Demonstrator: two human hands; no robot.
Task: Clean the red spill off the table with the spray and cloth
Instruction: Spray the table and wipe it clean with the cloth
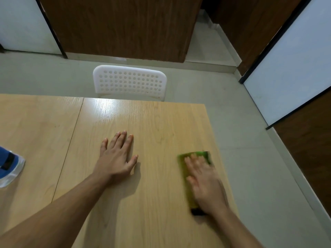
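The cloth is green, a long folded strip lying flat on the pale wood-grain counter, with a darker, almost black end showing nearest the person. It is smeared by motion blur, so its weave and edges cannot be made out. It lies near the counter's right edge, running from the near side toward the far side.

The right hand rests flat on top of the cloth — fingers straight and spread, palm down, pressing it against the counter rather than curling round it. The cloth's green far end shows past the fingertips, its left edge shows beside the hand, and its dark near end pokes out by the wrist. The hand is blurred as well.

The left hand lies palm down on the bare counter, well apart from the cloth and to its left, fingers straight and slightly fanned, thumb out to the side; this grip holds nothing.

At the far left edge of the view, a blue and clear plastic object sits on the counter — only part of it is in frame, too little to tell what it is. Beyond the counter's far edge stands a white chair with a perforated back, on a grey floor.
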